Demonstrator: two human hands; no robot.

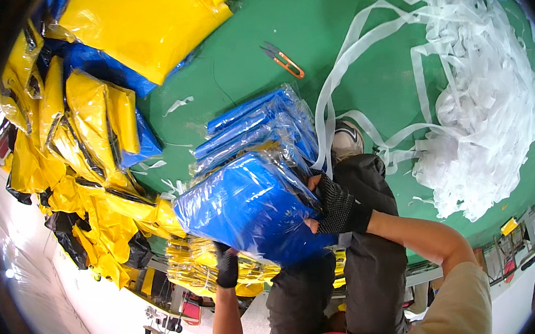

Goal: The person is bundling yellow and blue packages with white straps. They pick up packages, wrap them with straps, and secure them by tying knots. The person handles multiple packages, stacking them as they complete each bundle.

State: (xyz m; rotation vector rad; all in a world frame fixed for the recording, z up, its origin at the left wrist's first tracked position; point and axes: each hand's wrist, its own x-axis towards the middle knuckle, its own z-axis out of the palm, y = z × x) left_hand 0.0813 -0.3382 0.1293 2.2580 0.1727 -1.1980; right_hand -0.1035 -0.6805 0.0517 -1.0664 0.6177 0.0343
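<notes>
A stack of folded blue sheets in clear plastic bags (249, 203) leans in front of me, its top package tilted toward my lap. My right hand (342, 206), in a black fingerless glove with pale dots, grips that package's right edge. A white fabric strip (325, 118) runs down to the same hand from above; whether the fingers pinch its end is unclear. At the package's lower left edge is my left hand (227, 268), also in a black glove. The package hides most of its fingers.
On the green table (251, 48) lie orange-handled thread snips (284, 59). A large heap of white strips (482, 114) spreads at the right. Folded yellow packages (144, 22) and loose yellow sheets (90, 216) pile up on the left. My shoe (347, 138) rests beyond the stack.
</notes>
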